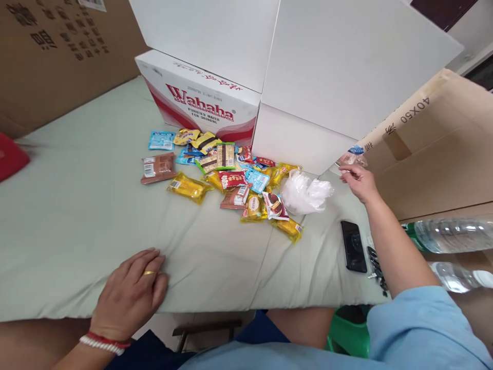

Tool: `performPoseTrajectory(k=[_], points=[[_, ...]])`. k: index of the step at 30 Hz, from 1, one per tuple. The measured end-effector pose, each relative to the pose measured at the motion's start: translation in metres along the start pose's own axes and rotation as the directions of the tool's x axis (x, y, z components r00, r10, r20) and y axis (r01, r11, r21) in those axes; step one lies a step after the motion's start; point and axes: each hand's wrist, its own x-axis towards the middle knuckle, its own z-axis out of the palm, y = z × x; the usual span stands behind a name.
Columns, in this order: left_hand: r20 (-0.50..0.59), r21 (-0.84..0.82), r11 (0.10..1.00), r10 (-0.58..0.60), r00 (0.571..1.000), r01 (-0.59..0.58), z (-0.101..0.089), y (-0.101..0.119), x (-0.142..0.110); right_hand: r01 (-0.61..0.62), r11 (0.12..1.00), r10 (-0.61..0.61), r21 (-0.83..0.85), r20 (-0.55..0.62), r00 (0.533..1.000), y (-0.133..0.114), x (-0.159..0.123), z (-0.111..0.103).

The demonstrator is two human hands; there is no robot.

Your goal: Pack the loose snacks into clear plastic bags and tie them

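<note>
My left hand (133, 288) lies palm down on the cloth near the front edge, fingers loosely extended and holding nothing. At the right, my right hand (359, 183) has its fingers pinched at the lower edge of a small clear plastic packet (353, 155) with a blue part on top; the contents are hard to make out. Between the hands spreads a pile of wrapped snacks, with a brown packet (157, 167), a yellow packet (188, 188), a red packet (233, 179) and a blue packet (162, 140). A knotted white plastic bag (304, 192) sits at the pile's right end.
Behind the snacks stands a white and red Wahaha carton (208, 105). Brown cardboard boxes flank the table at left (69, 61) and right (431, 149). A black phone (353, 246), dark small items (376, 270) and clear bottles (454, 235) are at the right.
</note>
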Motion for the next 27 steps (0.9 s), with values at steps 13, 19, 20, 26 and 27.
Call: performPoseTrajectory(k=[13, 19, 20, 26, 27], points=[[-0.051, -0.176, 0.976, -0.143, 0.988, 0.132, -0.001, 0.007, -0.002, -0.134, 0.607, 0.478, 0.784, -0.226, 0.849, -0.109, -0.132, 0.004], [0.069, -0.625, 0.669, -0.466, 0.882, 0.403, -0.022, 0.048, -0.014, -0.351, 0.085, 0.441, 0.933, 0.281, 0.853, -0.222, -0.261, 0.077], [0.14, -0.712, 0.591, -0.41, 0.901, 0.379, -0.024, 0.06, -0.014, -0.4, 0.047, 0.42, 0.915, 0.345, 0.839, -0.242, -0.275, 0.089], [0.442, -0.882, 0.08, -0.207, 0.873, 0.465, -0.022, 0.11, -0.003, -0.549, 0.055, 0.178, 0.834, 0.533, 0.827, -0.315, -0.279, 0.114], [0.46, -0.875, 0.045, -0.23, 0.858, 0.481, -0.021, 0.11, 0.0, -0.545, 0.107, 0.123, 0.832, 0.533, 0.837, -0.32, -0.275, 0.112]])
